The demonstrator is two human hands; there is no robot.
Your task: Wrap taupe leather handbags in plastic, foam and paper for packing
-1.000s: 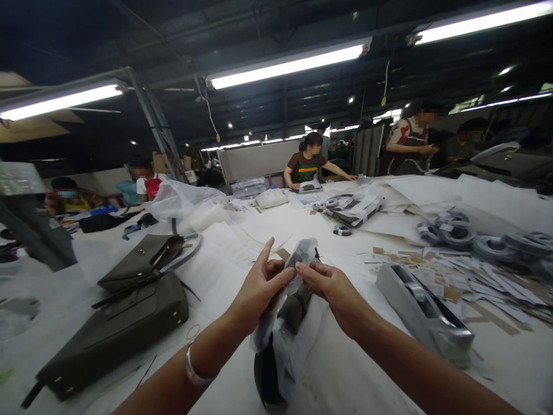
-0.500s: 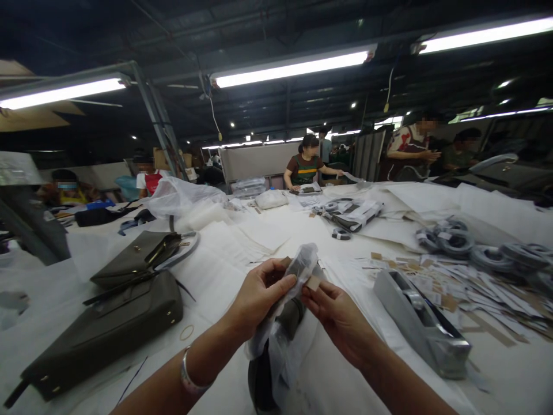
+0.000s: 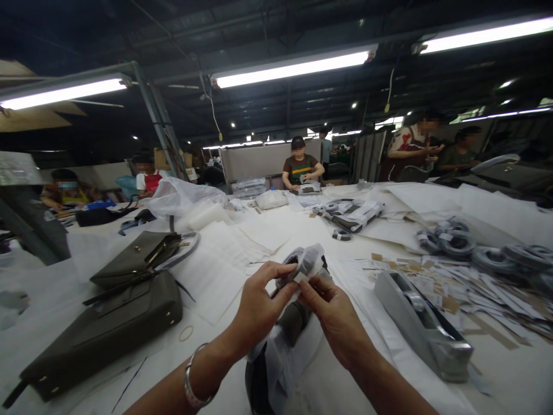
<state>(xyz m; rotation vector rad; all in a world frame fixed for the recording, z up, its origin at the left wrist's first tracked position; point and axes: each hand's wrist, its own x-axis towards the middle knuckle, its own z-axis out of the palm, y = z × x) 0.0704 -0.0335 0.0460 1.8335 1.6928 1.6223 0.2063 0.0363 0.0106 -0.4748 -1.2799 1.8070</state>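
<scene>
Near the middle of the view, my left hand (image 3: pixel 261 300) grips a coiled strap in translucent wrapping (image 3: pixel 309 259) between thumb and fingers. My right hand (image 3: pixel 334 308) pinches the lower right side of the same wrapping, its fingertips close to my left thumb. Beneath both hands lies a dark item partly covered in white wrap (image 3: pixel 276 369), with its black lower end showing. To the left, two dark olive bags (image 3: pixel 116 323) lie on the white-covered table, one overlapping the other.
A grey tape dispenser (image 3: pixel 425 325) stands right of my right arm. Behind it are scattered tags and paper strips (image 3: pixel 484 288) and wrapped coils (image 3: pixel 453 239). A wrapped bag (image 3: pixel 356 213) lies farther back. Across the table a person (image 3: pixel 302 167) handles an item.
The wrapped strap has turned between my hands, so its coiled loop now shows. My fingers have shifted on it. The person across the table has drawn an outstretched arm back in.
</scene>
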